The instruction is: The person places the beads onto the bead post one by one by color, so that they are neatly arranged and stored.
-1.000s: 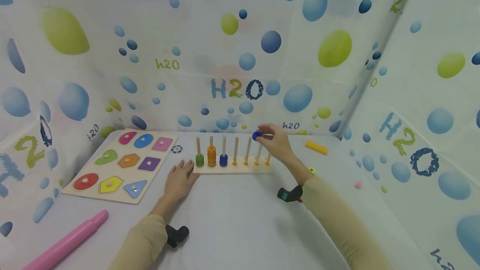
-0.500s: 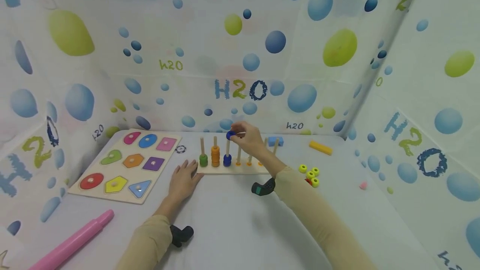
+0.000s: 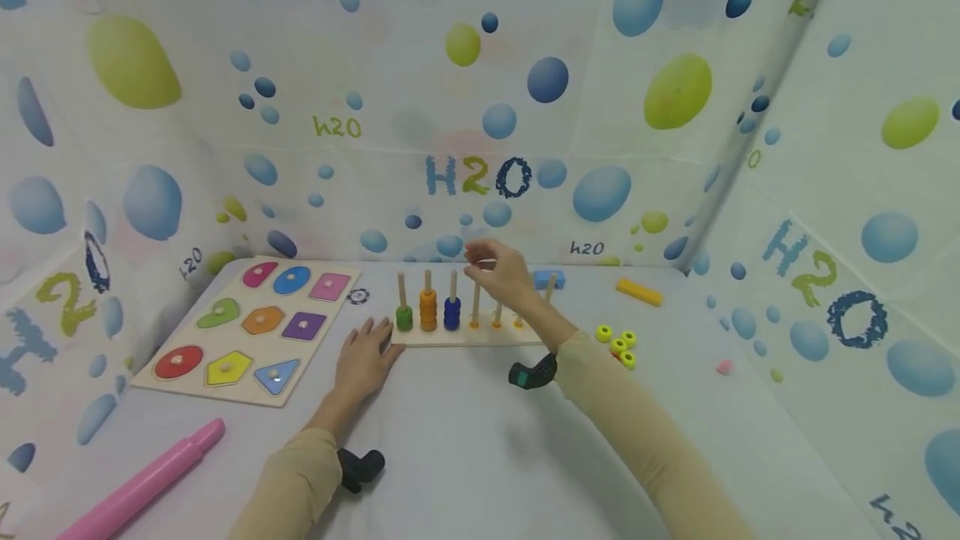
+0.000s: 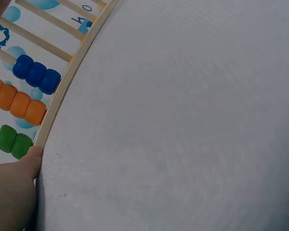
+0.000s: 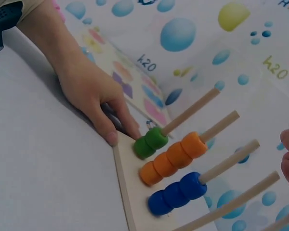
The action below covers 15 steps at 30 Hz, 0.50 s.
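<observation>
A wooden peg board [image 3: 465,338] with several upright rods stands mid-table. Its first three rods from the left carry green beads [image 3: 404,319], orange beads [image 3: 428,311] and blue beads [image 3: 452,313]; the other rods are bare. My right hand [image 3: 489,262] hovers just above the rods to the right of the blue stack, fingers loosely bent and holding nothing. My left hand [image 3: 367,344] lies flat on the table with its fingertips against the board's left end. The right wrist view shows the left hand [image 5: 94,94] beside the green beads [image 5: 151,143]; three blue beads [image 5: 178,192] sit on their rod.
A shape puzzle board [image 3: 247,327] lies at the left, a pink tube [image 3: 142,486] near the front left. Yellow rings [image 3: 618,344], a yellow block [image 3: 637,292] and a blue block [image 3: 549,280] lie to the right. Printed curtain walls enclose the table.
The right hand carried a blue bead leftwards to the third rod and let it go; the bead now sits on the blue stack. The left hand stayed put.
</observation>
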### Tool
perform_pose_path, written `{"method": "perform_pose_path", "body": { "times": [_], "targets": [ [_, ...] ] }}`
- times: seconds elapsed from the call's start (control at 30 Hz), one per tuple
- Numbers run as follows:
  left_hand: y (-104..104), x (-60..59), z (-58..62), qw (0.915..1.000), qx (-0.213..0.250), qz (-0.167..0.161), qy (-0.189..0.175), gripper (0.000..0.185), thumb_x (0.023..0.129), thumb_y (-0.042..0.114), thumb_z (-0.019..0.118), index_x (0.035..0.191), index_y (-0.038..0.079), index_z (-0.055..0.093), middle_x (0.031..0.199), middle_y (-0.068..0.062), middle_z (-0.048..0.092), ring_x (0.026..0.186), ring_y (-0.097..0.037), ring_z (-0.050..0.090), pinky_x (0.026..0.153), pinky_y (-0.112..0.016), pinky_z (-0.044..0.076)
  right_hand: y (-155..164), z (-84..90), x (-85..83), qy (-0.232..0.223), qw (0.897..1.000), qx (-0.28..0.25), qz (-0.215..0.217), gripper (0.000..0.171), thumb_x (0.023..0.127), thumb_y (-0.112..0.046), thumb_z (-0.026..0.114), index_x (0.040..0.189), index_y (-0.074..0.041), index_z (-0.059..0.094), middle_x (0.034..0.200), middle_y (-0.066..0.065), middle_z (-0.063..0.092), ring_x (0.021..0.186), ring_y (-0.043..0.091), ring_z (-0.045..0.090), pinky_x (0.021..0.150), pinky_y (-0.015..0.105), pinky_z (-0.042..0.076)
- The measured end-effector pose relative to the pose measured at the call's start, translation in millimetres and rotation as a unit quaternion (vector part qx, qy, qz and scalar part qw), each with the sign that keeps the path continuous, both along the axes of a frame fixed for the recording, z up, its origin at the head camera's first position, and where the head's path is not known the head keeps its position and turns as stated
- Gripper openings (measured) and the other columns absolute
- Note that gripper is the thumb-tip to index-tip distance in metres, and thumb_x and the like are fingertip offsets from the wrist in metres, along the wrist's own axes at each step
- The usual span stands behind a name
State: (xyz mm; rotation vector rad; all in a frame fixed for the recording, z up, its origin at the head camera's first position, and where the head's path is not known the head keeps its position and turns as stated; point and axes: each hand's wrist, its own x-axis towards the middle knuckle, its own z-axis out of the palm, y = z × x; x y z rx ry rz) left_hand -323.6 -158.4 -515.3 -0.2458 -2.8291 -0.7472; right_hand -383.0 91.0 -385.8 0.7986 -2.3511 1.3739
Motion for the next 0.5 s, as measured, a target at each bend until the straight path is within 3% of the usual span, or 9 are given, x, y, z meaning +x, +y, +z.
{"method": "perform_pose_path", "body": {
  "times": [0.13,0.37,0.5],
  "targets": [
    [0,0.6,1.6,1.0000,0.000,-0.004,-0.002,0.055,0.095,0.033,0.056,0.135,-0.003,0.047,0.141,-0.020,0.044,0.135,-0.042,0.027,0.112,-0.055,0.012,27,-0.3,5.6,-0.004,1.000,-0.022,-0.022,0.030,0.083,0.003,0.067,0.112,0.003,0.060,0.104,0.015,0.066,0.096,0.023,0.064,0.083,0.022,0.053],
    [0,2.2,3.4,0.9999,-0.002,-0.008,0.007,0.056,0.095,0.033,0.056,0.135,-0.004,0.046,0.140,-0.022,0.043,0.134,-0.043,0.027,0.112,-0.057,0.013,86,12.9,43.1,-0.020,0.996,-0.045,-0.080,0.027,0.085,0.006,0.064,0.111,0.010,0.059,0.105,0.026,0.064,0.100,0.037,0.062,0.087,0.042,0.053],
    [0,0.3,1.6,0.9999,-0.004,-0.009,0.011,0.056,0.095,0.033,0.055,0.135,-0.005,0.046,0.140,-0.022,0.043,0.134,-0.043,0.028,0.112,-0.057,0.013,128,-3.6,44.3,-0.030,0.993,-0.045,-0.102,0.027,0.088,-0.002,0.065,0.113,0.005,0.060,0.107,0.021,0.065,0.101,0.032,0.062,0.088,0.032,0.053]
  ]
}}
